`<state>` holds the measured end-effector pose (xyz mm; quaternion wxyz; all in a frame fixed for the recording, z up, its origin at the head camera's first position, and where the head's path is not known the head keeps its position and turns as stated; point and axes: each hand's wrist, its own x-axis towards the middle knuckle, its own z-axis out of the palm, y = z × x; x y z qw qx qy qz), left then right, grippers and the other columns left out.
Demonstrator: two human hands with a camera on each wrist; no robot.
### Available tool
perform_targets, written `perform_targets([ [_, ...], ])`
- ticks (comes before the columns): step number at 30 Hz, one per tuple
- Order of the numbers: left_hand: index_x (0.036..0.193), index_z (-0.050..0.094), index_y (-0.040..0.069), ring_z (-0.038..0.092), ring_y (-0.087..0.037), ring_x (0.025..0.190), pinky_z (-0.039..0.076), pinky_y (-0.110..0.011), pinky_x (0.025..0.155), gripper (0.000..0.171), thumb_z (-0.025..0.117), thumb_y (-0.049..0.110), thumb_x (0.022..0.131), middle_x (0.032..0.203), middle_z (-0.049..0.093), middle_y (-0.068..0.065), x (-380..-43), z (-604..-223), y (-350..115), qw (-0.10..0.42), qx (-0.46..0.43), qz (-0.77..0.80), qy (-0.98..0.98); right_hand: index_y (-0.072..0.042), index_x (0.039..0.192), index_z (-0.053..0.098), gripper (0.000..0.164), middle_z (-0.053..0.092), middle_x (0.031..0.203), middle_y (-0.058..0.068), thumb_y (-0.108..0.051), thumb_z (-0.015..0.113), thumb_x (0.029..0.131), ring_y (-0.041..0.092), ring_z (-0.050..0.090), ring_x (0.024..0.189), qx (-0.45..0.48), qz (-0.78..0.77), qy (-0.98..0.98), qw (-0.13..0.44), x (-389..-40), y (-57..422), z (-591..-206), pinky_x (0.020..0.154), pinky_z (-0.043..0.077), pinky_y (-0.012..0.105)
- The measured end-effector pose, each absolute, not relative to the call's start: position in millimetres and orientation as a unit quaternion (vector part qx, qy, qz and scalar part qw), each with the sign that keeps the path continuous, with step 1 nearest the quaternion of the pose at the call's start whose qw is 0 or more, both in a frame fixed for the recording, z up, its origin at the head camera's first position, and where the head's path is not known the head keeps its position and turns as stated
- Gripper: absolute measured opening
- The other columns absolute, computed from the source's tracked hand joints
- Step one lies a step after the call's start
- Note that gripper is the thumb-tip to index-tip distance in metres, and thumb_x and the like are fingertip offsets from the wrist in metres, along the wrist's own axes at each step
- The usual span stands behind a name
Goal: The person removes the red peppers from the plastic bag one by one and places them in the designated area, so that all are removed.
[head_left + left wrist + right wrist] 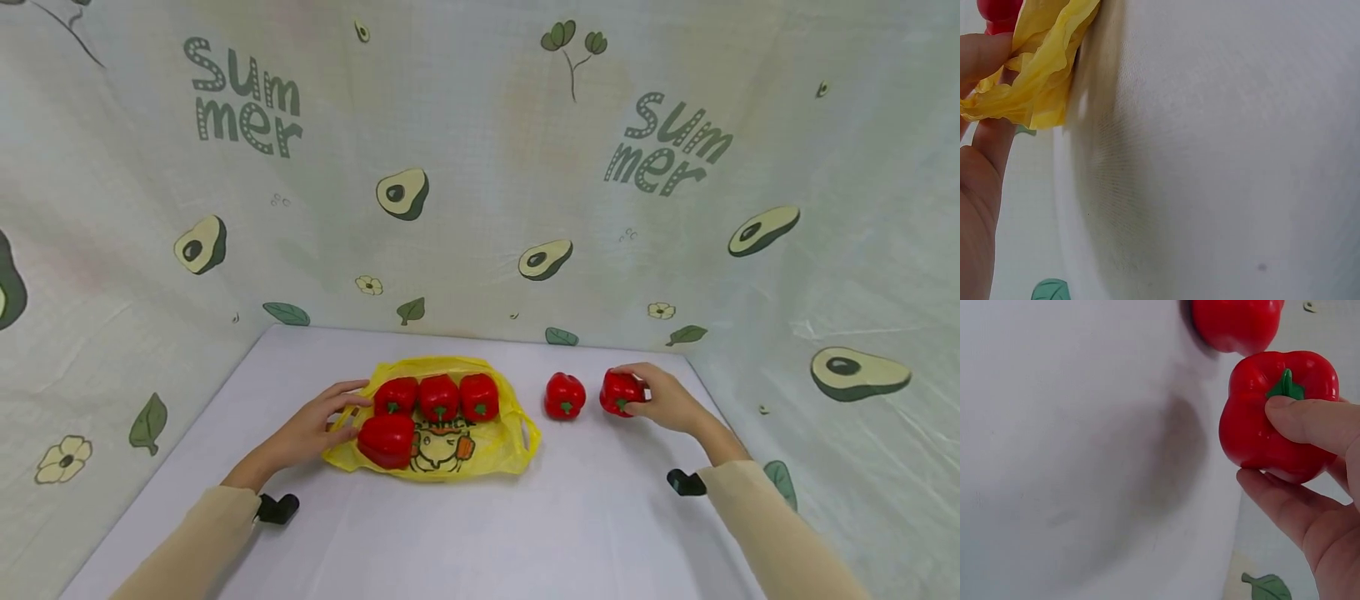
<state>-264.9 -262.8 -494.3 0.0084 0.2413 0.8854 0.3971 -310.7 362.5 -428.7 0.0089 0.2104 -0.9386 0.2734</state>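
My right hand (663,400) grips a red bell pepper (1254,431), its thumb beside the green stem and its fingers round the side. Another red bell pepper (564,396) stands just left of it. At the left, my left hand (311,425) holds the edge of a yellow plastic bag (480,457), the crumpled film (1047,62) caught between thumb and fingers. Three bell peppers (438,397) sit in a row on the bag's far part. A larger-looking bell pepper (386,442) lies on its side nearer me, close to my left thumb.
A white tabletop (480,542) carries everything. Behind it and at both sides hangs a pale cloth (480,125) printed with avocados and leaves. Black wrist mounts (277,509) show at both sleeves.
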Motion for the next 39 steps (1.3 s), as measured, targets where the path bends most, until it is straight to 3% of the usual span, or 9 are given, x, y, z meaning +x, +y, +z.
perform_targets([
  [18,0.138,0.066,0.021,0.039,-0.046,0.150,0.053,-0.071,0.100,0.044,0.078,0.012,0.097,0.167,0.038,-0.008,-262.4,-495.1,-261.4,0.013,0.228,0.395,0.890,-0.007,0.147,0.058,0.063,0.056,0.148,0.025,0.001,0.082,0.089,0.048,0.053,0.133,0.193,0.275,-0.942,-0.011,-313.8,363.0,-454.4,0.100,0.057,0.061],
  [39,0.137,0.067,0.022,0.040,-0.045,0.149,0.054,-0.069,0.099,0.045,0.079,0.011,0.096,0.166,0.040,-0.007,-264.2,-494.9,-262.2,0.006,0.229,0.393,0.890,-0.007,0.147,0.058,0.064,0.054,0.147,0.026,0.004,0.081,0.089,0.049,0.051,0.135,0.199,0.285,-0.937,-0.018,-317.9,353.5,-457.1,0.099,0.057,0.061],
])
